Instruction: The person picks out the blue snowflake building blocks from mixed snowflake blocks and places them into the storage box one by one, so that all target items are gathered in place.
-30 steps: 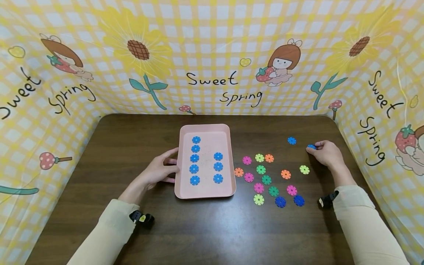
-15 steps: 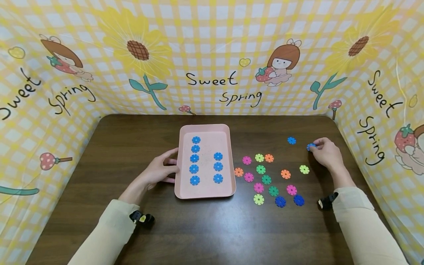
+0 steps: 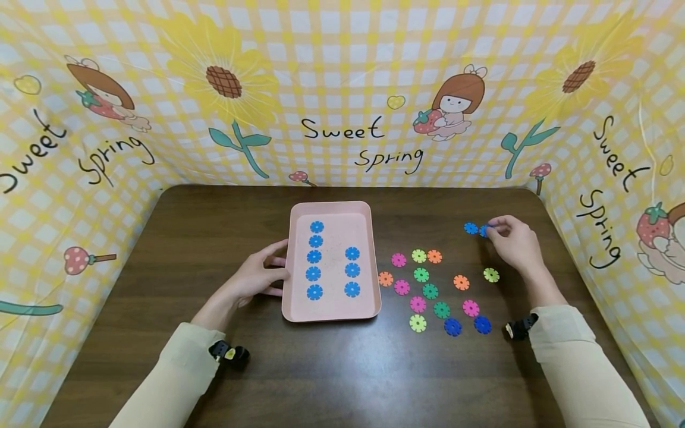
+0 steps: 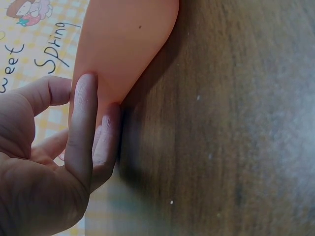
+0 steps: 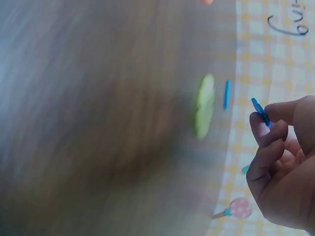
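Note:
My left hand (image 3: 258,276) touches the left outer wall of the pink tray (image 3: 333,310). In the left wrist view its fingertips rest against the tray wall (image 4: 128,44), with the fingers fairly straight. Inside the tray lie several blue snowflake discs, such as this blue disc (image 3: 314,273), in two columns. At the back right of the table, my right hand (image 3: 516,245) pinches a blue snowflake disc (image 5: 260,112) between thumb and fingers. Just left of it a second blue disc (image 3: 471,228) lies on the table.
Right of the tray, several loose discs are scattered on the dark wooden table (image 3: 214,214): orange (image 3: 461,282), pink (image 3: 471,308), green (image 3: 441,310), yellow-green (image 3: 490,274) and dark blue (image 3: 483,324). A yellow checked cloth (image 3: 342,71) surrounds the table's back and sides.
My right hand has lifted the blue disc a little and carried it left, close to the other blue disc. My left hand and the tray have stayed in place.

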The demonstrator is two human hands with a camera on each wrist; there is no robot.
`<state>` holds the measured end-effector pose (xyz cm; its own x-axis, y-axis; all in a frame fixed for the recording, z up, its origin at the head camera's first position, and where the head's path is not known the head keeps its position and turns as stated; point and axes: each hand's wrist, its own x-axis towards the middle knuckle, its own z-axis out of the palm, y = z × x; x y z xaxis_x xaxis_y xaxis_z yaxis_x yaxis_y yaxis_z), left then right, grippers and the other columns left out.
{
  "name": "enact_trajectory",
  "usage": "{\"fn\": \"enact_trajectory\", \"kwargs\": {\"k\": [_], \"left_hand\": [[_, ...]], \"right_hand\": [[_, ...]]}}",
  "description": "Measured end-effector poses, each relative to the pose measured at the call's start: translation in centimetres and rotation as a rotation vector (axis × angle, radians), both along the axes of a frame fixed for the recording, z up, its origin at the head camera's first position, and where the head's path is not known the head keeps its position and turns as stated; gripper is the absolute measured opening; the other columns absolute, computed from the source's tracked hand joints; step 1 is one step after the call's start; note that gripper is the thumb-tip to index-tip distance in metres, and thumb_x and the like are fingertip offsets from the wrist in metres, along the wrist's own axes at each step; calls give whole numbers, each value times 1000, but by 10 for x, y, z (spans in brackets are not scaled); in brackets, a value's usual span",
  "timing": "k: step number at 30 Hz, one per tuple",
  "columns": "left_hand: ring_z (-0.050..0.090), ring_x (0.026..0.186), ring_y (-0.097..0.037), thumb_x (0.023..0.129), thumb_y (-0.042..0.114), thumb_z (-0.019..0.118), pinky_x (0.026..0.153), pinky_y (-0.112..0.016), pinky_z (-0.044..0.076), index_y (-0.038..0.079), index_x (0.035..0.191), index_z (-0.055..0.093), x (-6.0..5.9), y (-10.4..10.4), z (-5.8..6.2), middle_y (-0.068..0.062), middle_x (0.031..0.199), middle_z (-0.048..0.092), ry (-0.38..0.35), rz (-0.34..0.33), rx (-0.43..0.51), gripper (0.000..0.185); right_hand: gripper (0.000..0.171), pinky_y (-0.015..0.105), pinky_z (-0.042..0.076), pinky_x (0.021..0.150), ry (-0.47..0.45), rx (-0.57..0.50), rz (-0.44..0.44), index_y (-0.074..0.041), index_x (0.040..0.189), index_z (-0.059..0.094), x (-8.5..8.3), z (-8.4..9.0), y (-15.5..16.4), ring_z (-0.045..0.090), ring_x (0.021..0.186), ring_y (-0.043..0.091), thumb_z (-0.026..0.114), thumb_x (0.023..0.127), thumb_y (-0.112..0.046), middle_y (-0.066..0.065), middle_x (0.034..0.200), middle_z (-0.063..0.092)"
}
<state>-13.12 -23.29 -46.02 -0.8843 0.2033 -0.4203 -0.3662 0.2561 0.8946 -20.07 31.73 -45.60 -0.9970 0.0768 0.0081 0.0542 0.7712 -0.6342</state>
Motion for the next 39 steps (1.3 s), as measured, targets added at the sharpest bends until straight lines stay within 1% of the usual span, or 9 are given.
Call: {"fn": "enact_trajectory", "kwargs": {"k": [5, 14, 16, 18, 22, 26, 31, 36, 39], "left_hand": [[66, 106, -33, 95, 4, 68, 78, -48, 64, 23, 166, 28, 0, 0, -1, -28, 140, 46, -1, -3, 5, 84], [66, 105, -33, 95, 3, 68, 78, -48, 64, 23, 165, 29, 0, 0, 0, -28, 138, 46, 0, 4, -1, 83], [66, 105, -33, 94, 3, 67, 78, -48, 64, 23, 165, 29, 1, 0, 0, -28, 138, 46, -2, 5, -3, 83], [67, 104, -32, 94, 3, 68, 78, -47, 64, 23, 165, 29, 1, 0, 1, -28, 138, 47, -2, 5, -4, 83], [67, 102, -31, 94, 3, 68, 77, -47, 64, 23, 165, 29, 1, 0, 1, -27, 138, 47, 3, 6, -13, 83], [68, 101, -31, 94, 3, 68, 77, -47, 64, 23, 165, 30, 0, -1, 0, -28, 137, 47, 4, 7, -11, 83], [68, 102, -31, 94, 4, 69, 77, -47, 64, 23, 165, 30, 0, -1, -1, -27, 138, 47, 5, 5, -11, 83], [69, 99, -31, 94, 4, 69, 77, -47, 64, 23, 165, 29, -1, -1, -1, -28, 138, 48, 6, 4, -15, 83], [70, 99, -32, 94, 4, 68, 76, -47, 64, 23, 165, 29, -1, -1, -1, -28, 137, 48, 6, 2, -19, 83]], "right_hand": [[34, 50, 45, 89, 23, -42, 69, -3, 125, 65, -1, 9, -23, 59, 110, 39, 61, 105, -30, 20, 113, 70], [28, 40, 49, 77, 30, -106, 233, -7, 125, 66, -7, 12, -74, 64, 99, 32, 66, 103, -25, 14, 115, 71], [27, 39, 49, 73, 32, -112, 269, -8, 124, 67, -7, 11, -88, 65, 93, 30, 67, 102, -24, 13, 115, 71], [25, 37, 48, 64, 36, -116, 298, -9, 124, 67, -8, 10, -101, 63, 79, 28, 68, 102, -23, 11, 114, 72], [24, 35, 45, 56, 34, -149, 339, -12, 123, 68, -7, 11, -128, 55, 65, 24, 70, 101, -23, 7, 111, 71], [22, 35, 45, 58, 48, -193, 374, -14, 119, 69, -7, 10, -155, 54, 66, 22, 71, 100, -23, 4, 109, 72], [19, 34, 43, 56, 44, -228, 423, -16, 116, 71, -8, 4, -184, 49, 59, 21, 72, 100, -24, 1, 107, 72], [20, 31, 41, 52, 20, -238, 460, -16, 118, 71, -10, -3, -207, 44, 54, 18, 72, 100, -25, 0, 108, 72], [22, 31, 41, 52, 3, -231, 472, -15, 118, 72, -12, -7, -218, 45, 56, 18, 72, 99, -25, 0, 107, 71]]}}
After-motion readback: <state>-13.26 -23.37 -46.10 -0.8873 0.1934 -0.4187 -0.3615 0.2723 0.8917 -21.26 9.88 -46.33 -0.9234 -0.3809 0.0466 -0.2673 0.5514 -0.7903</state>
